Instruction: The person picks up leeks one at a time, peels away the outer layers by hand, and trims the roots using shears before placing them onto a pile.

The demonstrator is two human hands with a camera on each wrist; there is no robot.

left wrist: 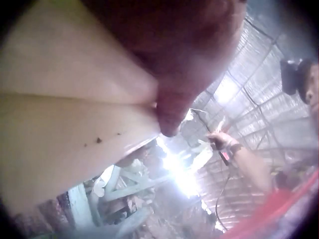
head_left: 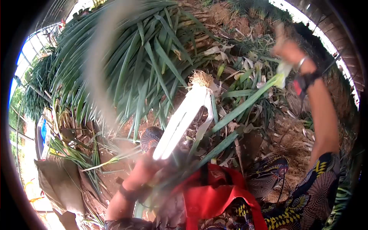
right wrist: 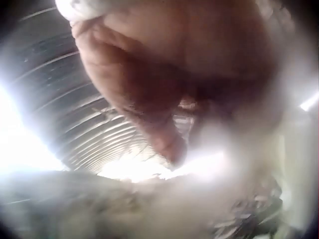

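My left hand [head_left: 146, 168] grips thick white green onion stalks [head_left: 180, 117] at the lower centre of the head view. Their stringy roots [head_left: 201, 79] point up and away from me. In the left wrist view the pale stalks [left wrist: 65, 139] fill the left side, with curled fingers [left wrist: 184, 74] over them. Off to the right, my raised right hand [head_left: 289, 51] is blurred and pinches the whitish end of a long green onion leaf [head_left: 249, 105], which trails down toward the stalks. Curled fingers [right wrist: 164, 134] show in the right wrist view.
A large heap of green onions [head_left: 126, 57] lies ahead and to the left. Stripped leaves [head_left: 249, 80] and cut roots [head_left: 291, 149] litter the ground at right. A red apron [head_left: 214, 199] covers my lap. A dark cloth sack [head_left: 59, 184] stands at lower left.
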